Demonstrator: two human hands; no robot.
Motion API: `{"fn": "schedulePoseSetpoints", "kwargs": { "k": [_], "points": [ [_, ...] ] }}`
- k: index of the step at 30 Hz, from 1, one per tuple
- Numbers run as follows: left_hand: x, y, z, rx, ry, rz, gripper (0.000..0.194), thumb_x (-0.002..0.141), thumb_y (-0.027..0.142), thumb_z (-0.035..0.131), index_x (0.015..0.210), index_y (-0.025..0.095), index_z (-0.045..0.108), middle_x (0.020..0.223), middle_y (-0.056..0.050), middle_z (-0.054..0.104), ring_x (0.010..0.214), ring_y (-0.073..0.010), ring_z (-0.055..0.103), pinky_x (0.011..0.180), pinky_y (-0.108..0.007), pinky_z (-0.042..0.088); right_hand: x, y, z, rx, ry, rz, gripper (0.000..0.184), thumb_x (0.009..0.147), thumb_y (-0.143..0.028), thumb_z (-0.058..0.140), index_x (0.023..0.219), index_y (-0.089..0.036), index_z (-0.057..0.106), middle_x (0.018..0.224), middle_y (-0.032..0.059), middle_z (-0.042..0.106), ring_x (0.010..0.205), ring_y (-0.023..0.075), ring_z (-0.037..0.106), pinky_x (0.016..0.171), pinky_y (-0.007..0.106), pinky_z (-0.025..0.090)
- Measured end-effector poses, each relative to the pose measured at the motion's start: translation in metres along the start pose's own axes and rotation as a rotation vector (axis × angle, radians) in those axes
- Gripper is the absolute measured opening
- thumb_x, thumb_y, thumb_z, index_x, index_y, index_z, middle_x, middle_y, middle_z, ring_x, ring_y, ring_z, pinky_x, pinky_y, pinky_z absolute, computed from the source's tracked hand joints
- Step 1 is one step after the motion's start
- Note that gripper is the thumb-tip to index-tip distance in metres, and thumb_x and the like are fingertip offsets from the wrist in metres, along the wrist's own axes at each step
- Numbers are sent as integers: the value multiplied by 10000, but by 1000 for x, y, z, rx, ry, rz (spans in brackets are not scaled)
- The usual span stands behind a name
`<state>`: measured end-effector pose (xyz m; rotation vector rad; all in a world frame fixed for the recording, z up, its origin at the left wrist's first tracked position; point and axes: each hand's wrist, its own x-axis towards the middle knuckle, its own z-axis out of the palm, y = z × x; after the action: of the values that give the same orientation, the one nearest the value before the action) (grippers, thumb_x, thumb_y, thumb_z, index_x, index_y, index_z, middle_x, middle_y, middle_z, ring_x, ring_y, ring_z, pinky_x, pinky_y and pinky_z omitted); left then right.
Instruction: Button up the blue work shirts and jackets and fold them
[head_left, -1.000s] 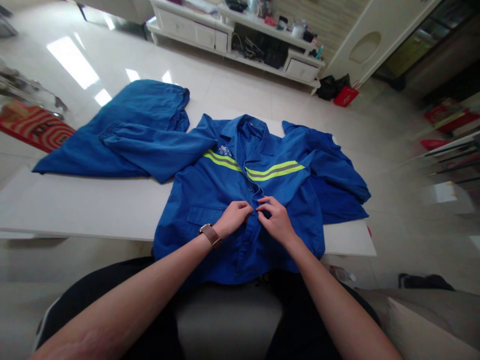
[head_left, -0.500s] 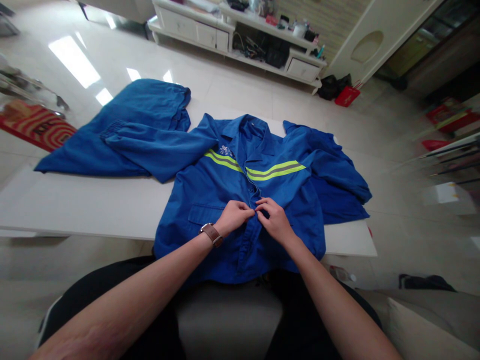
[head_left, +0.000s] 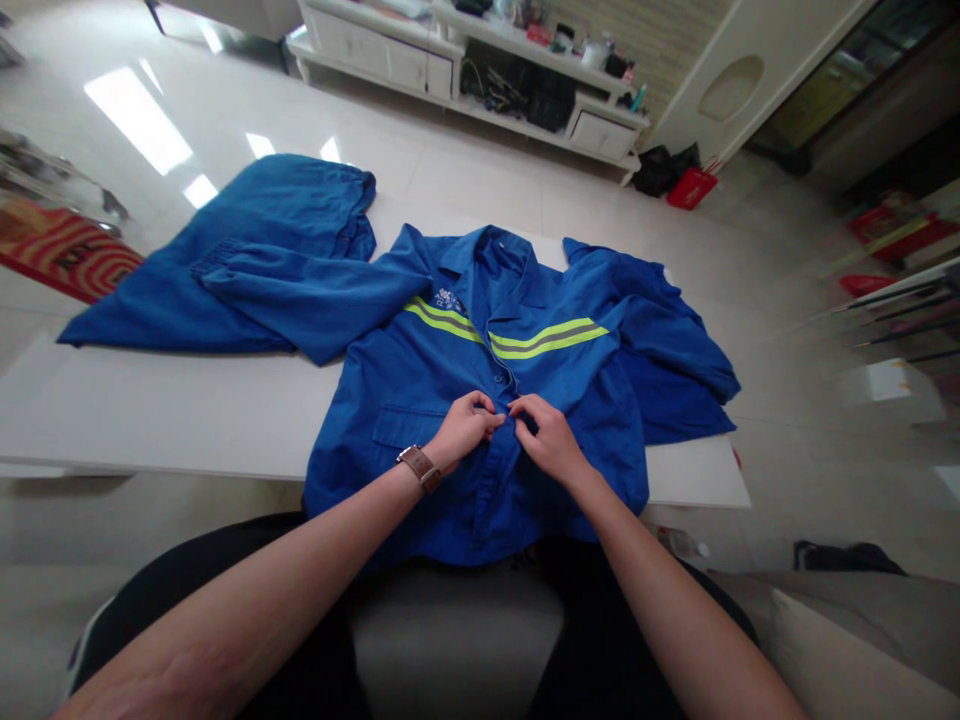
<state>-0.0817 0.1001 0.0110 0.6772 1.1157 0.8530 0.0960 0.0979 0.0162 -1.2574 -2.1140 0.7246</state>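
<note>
A blue work jacket (head_left: pixel 427 370) with a yellow-and-grey reflective stripe (head_left: pixel 551 339) lies front side up, its collar pointing away from me and its hem hanging toward my lap. Both hands meet at the front placket, just below a visible button (head_left: pixel 498 379). My left hand (head_left: pixel 466 428), with a brown-strapped watch (head_left: pixel 420 467) on the wrist, pinches the placket's edge. Opposite it, my right hand (head_left: pixel 546 432) has its fingertips closed on the other side of the placket. Whatever button lies between the fingertips is hidden.
More blue garments lie on the white table (head_left: pixel 187 410): one at the left (head_left: pixel 285 210), another under the jacket's right-hand sleeve (head_left: pixel 667 400). A red patterned bag (head_left: pixel 67 250) stands at far left. Beyond are a white cabinet (head_left: pixel 375 55) and a red bag (head_left: pixel 691 187) on the floor.
The view has shifted slightly. My fingers have moved a little at the placket, the left fingers curling more; both hands stay at the same spot on the jacket.
</note>
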Motion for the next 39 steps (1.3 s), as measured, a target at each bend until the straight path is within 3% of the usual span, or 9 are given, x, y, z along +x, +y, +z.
{"fn": "schedulePoseSetpoints", "kwargs": {
  "k": [5,11,20,29,39],
  "points": [
    [0,0,0,-36,39,-19,228,733,126,707,822,188,507,518,75,489,451,-67,409,467,-184,292,0,-2,-4,-5,-5,-42,145,884,-105,529,923,-206,626,1043,66,711,1034,213,650,960,371,509],
    [3,-1,-1,-130,49,-34,252,744,154,730,849,196,504,531,83,486,434,-58,387,466,-181,275,-1,-6,-8,-6,1,-126,79,925,-213,595,978,-233,649,1063,47,729,1087,218,658,1094,429,474],
    [3,3,-3,-111,38,-36,237,771,179,750,828,183,521,554,69,497,464,-56,423,482,-176,307,0,-6,-7,8,24,-96,86,914,-205,608,956,-231,679,995,41,733,1015,208,674,1057,422,508],
    [1,7,0,-153,73,-148,165,776,61,651,808,170,532,552,58,499,478,-56,466,486,-172,334,-1,-2,-5,-11,38,-91,89,876,-183,632,932,-224,687,978,44,732,1019,218,671,1052,431,508],
    [2,2,-3,-203,82,-237,247,719,72,740,752,173,517,554,62,479,457,-46,441,451,-169,295,-3,-1,-1,-74,29,-104,63,855,-183,645,882,-227,683,941,56,718,1054,237,666,973,405,531]
  ]
}}
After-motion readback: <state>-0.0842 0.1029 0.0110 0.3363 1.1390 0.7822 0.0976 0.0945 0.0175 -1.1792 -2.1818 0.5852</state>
